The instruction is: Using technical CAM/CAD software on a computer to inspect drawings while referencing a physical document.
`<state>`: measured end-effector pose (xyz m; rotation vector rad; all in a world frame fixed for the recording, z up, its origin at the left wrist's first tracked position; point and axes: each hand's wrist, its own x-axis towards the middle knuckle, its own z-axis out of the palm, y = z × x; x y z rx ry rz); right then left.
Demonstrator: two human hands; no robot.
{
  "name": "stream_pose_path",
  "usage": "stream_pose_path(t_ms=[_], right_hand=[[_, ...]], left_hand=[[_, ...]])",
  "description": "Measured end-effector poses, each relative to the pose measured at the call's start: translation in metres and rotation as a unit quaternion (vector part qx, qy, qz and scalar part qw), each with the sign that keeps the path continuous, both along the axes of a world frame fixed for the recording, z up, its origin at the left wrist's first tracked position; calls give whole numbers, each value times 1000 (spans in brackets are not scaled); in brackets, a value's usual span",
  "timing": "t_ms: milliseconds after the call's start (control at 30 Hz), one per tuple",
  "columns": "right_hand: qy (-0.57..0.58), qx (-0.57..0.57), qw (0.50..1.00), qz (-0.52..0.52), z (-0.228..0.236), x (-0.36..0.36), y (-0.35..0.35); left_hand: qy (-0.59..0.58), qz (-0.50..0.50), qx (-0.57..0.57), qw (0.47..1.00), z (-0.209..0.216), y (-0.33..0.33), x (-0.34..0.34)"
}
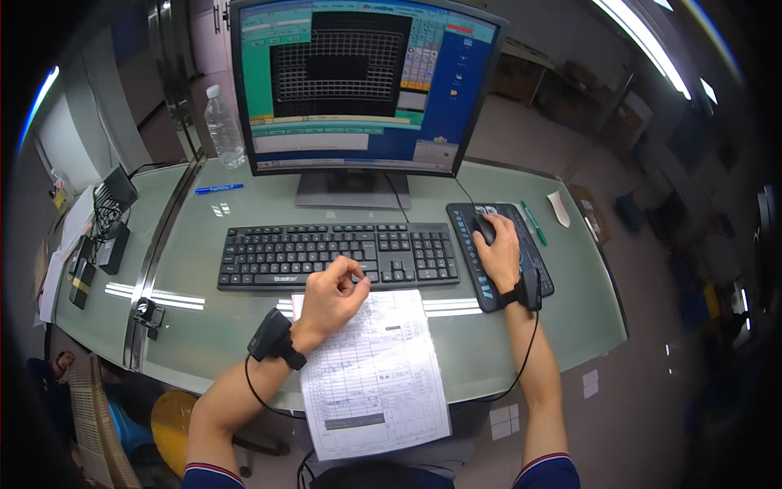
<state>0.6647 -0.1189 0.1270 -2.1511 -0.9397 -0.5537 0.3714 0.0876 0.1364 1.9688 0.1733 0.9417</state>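
Observation:
My right hand (500, 251) rests over a black computer mouse (484, 229), fingers wrapped round its sides, on a dark patterned mouse pad (533, 273). My left hand (332, 295) is loosely curled, thumb and fingertips drawn together, with nothing visible in it. It hovers at the front edge of the black keyboard (305, 251), over the top of a printed form sheet (375, 383) covered in tables. Beyond the keyboard, a monitor (358, 143) shows a dark window with a grid pattern. Each wrist wears a black strapped device with a cable.
A clear plastic bottle (224, 130) and a blue pen (219, 189) lie left of the monitor stand (350, 191). Right of the pad are a green pen (533, 223) and a scrap of paper (559, 209). Cables and black boxes (113, 248) crowd the left side of the glass-topped desk (195, 326).

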Motion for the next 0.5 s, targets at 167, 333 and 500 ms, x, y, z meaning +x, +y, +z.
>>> stream_pose_path(t_ms=[167,333,500], right_hand=[[-3,-1,1000,3,-1,-3,0],[-7,-14,1000,-3,-4,-2,-1],[-15,-15,1000,-1,-2,-3,1]], left_hand=[[5,-2,10,1000,-1,1,-2],[-2,-1,5,1000,-5,1,0],[14,-4,-5,1000,-3,2,-3]])
